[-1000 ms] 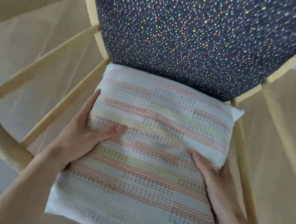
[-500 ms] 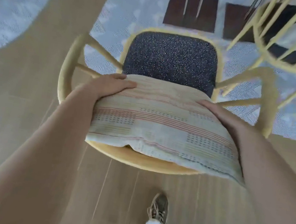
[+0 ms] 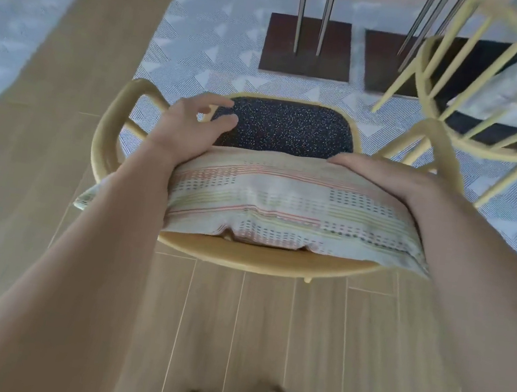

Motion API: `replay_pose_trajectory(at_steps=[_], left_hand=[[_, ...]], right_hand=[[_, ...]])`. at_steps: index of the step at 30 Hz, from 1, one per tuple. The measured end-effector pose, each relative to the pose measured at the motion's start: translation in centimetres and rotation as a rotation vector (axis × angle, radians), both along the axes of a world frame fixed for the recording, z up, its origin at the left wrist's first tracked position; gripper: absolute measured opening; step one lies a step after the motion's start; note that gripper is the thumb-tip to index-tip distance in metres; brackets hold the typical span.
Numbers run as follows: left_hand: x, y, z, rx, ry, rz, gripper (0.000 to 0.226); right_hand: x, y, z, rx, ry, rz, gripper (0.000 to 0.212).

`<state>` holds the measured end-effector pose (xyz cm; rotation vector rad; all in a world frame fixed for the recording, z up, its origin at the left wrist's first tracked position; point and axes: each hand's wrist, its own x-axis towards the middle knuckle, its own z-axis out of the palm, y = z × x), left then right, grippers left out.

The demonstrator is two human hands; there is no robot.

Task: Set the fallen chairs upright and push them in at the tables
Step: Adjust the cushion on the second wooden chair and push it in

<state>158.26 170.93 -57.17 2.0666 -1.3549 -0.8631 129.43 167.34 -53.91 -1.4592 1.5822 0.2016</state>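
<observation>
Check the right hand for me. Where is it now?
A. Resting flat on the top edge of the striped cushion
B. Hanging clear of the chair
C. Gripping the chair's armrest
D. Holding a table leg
A: the right hand lies palm-down along the top edge of the striped cushion propped against the chair back.

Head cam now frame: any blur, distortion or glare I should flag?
Head view: wide-angle bending, so both forearms balloon toward the bottom corners; motion smear on the second chair at upper right and on the carpet at far left; the near chair, striped cushion, left hand and right hand read fairly sharp; light is soft and even, with no hard shadows or glare.
</observation>
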Motion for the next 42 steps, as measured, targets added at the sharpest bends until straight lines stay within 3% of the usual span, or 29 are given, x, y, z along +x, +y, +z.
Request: replay_pose_trajectory(at_steps=[6,10,13,16,18,21,25,29,42], left_hand=[[-0.7,0.4,0.4,-0.172,-0.037,-0.095,0.021],[-1.4,4.6,1.4,-0.174,-0.110,-0.222,0.042],[-3.1,10.0,2.1,-0.119,-0.349,-0.369,0.057],[-4.4,13.8,3.2,-0.215,-0.393,-0.341,0.060],[-4.1,14.9,3.5,-0.196,-0.437,-0.475,0.059],[-3.6,14.3,3.7,0.067,-0.588,-0.755,0.072],[-4.3,11.4,3.3,0.146,-0.702,-0.766,0.037],[-3.8,9.9,2.4,0.143,-0.786,-0.849,0.022],[-2.4,-5.1,1.1,0.076,-0.868,-0.886,0.028]], right_hand=[[3.3,0.9,0.9,-0.156,0.155,0.365,0.046],[3.5,5.0,0.8,-0.416,0.174,0.183,0.057],[4.9,10.9,0.7,-0.595,0.235,0.276,0.077],[5.1,15.0,0.7,-0.809,0.133,0.206,0.057],[4.6,15.9,0.7,-0.962,0.127,0.269,0.050],[4.0,15.5,1.4,-0.757,0.215,0.461,0.059],[4.2,13.0,1.1,-0.538,0.439,0.710,0.052],[5.0,10.6,0.3,-0.541,0.488,0.831,0.043],[5.9,-3.8,-0.4,-0.587,0.479,0.770,0.032]])
